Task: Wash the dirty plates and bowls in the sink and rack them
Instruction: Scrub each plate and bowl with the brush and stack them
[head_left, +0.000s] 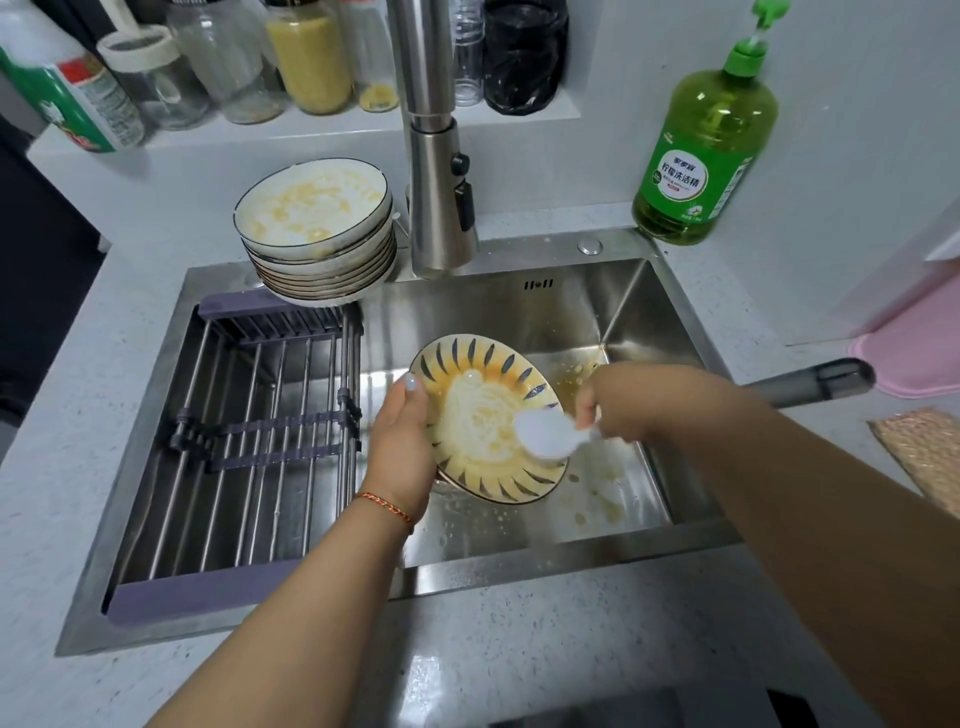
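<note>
1. Speckled pale stone surface (519, 613) runs along the near edge at 6 o'clock, with both forearms reaching over it into the steel sink (613, 312).
2. At the centre, the left hand (402, 447) grips the patterned plate (488, 415) by its 9 o'clock rim, thumb over the edge and fingers curled behind; the plate is tilted over the sink basin and smeared with yellow residue.
3. Just beside it at 3 o'clock, the right hand (618, 402) has its fingers closed round the handle of a white scrubbing brush (545, 434), whose head touches the plate's face.
4. At 9 o'clock, a purple-framed drying rack (249, 441) of metal bars sits in the sink's left part.
5. At 11 o'clock, a stack of dirty plates (317, 234) rests on the sink's rear rim, touching the rack's far end.
6. At 12 o'clock stands the steel faucet (436, 156); at 1 o'clock, a green dish soap bottle (706, 150).
</note>
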